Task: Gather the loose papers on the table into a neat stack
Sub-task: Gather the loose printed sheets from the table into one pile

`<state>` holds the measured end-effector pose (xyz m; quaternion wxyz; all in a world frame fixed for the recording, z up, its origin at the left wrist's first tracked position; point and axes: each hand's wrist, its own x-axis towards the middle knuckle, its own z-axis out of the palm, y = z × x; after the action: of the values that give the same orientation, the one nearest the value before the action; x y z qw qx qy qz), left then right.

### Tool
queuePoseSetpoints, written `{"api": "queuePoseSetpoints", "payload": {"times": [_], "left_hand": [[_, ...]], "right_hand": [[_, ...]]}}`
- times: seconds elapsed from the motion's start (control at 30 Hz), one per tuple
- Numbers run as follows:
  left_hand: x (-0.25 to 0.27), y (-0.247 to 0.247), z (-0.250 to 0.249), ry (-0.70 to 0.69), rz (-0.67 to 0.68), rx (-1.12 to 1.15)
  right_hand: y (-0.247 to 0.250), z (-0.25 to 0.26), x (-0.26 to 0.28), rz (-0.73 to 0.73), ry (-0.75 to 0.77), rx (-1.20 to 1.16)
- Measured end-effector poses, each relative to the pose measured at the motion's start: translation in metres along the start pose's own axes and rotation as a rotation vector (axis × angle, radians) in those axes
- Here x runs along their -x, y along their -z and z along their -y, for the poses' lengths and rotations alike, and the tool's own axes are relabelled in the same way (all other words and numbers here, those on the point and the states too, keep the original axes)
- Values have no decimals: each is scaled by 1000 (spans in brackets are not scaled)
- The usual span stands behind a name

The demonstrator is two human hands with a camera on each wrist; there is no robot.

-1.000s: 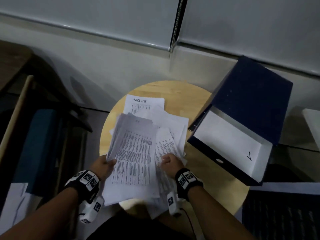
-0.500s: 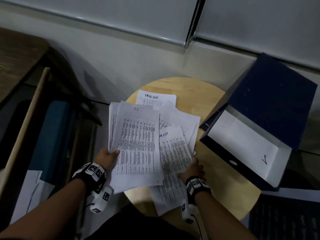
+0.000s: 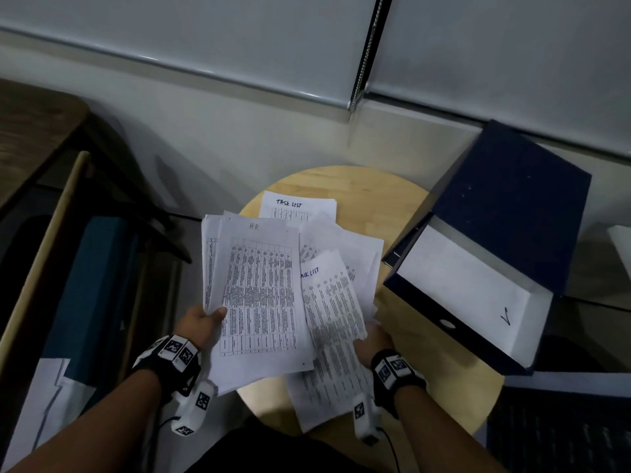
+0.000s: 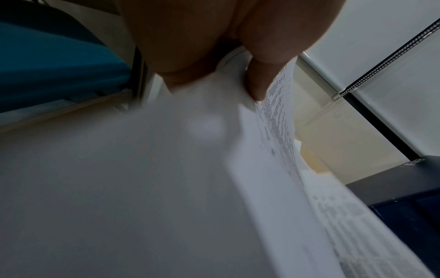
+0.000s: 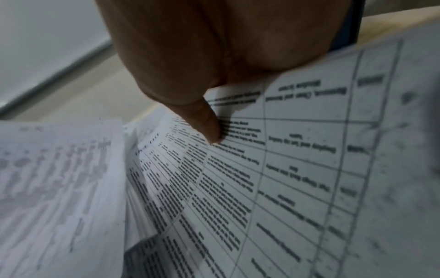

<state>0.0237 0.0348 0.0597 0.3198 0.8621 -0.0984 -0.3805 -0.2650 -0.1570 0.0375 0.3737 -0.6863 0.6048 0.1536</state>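
The left hand [image 3: 201, 320] pinches a lifted sheaf of papers [image 3: 259, 295] by its edge; the right hand [image 3: 374, 339] pinches a loose sheet [image 3: 333, 312] over the round worktop [image 3: 444, 387]; thumb-only grips could let pages slide off; more papers [image 3: 341, 244] lie scattered.

Loose papers [image 3: 341, 254] lie on the round table [image 3: 403, 199]. A binder [image 3: 505, 233] sits at the table's right edge. A chair [image 3: 92, 285] stands left of the table.

White papers [image 3: 259, 295] printed with black tables; pale wood worktop [image 3: 403, 206]; navy blue binder [image 3: 512, 213], white inside; black-and-white patterned wrist bands [image 3: 174, 349].
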Motion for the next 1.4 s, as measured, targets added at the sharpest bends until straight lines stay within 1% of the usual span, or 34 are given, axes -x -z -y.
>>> {"api": "queuePoseSetpoints", "payload": {"times": [0.1, 0.17, 0.2, 0.27, 0.37, 0.43, 0.5, 0.67, 0.73, 0.8, 0.87, 0.9, 0.93, 1.0, 1.07, 1.13, 1.17, 1.23, 1.27, 1.33, 1.4], "left_hand": [[0, 4, -1, 0, -5, 59], [0, 7, -1, 18, -25, 108], [1, 9, -2, 34, -39, 128], [-1, 13, 0, 57, -71, 150], [-5, 19, 2, 41, -82, 177], [-5, 20, 0, 27, -90, 186], [-2, 18, -5, 16, -85, 214], [-1, 13, -20, -22, -42, 321], [-18, 9, -6, -38, -35, 351], [-40, 4, 12, -25, -10, 349], [-52, 2, 18, -53, 1, 343], [-47, 4, 14, -52, 17, 326], [-25, 12, -4, -58, 26, 329], [-16, 14, -11, -80, 67, 350], [6, 17, -29, -121, 124, 377], [23, 18, -47, -162, 206, 550], [31, 20, -55, -177, 250, 619], [39, 22, -64, -192, 315, 669], [40, 22, -67, -185, 328, 670], [43, 24, -70, -184, 310, 683], [34, 22, -67, -166, 280, 673]], "right_hand": [[21, 13, 16, -33, 113, -69], [42, 28, 35, -83, 146, -117], [53, 34, 44, -120, 163, -147], [73, 47, 62, -216, 254, -194], [101, 64, 85, -434, 386, -259], [122, 75, 97, -512, 430, -363], [140, 84, 106, -529, 473, -475], [161, 102, 114, -463, 544, -793], [164, 108, 116, -405, 543, -981], [165, 111, 115, -336, 553, -1149], [166, 113, 116, -247, 597, -1231], [165, 114, 117, -210, 603, -1228], [163, 117, 116, -155, 611, -1218], [149, 115, 105, -56, 562, -1173], [126, 111, 91, -36, 495, -999], [102, 102, 77, -2, 432, -799], [92, 98, 73, 37, 400, -736], [77, 95, 70, 64, 368, -672], [72, 95, 70, 65, 368, -674], [65, 91, 66, 67, 388, -695], [60, 89, 60, 49, 400, -667]]}}
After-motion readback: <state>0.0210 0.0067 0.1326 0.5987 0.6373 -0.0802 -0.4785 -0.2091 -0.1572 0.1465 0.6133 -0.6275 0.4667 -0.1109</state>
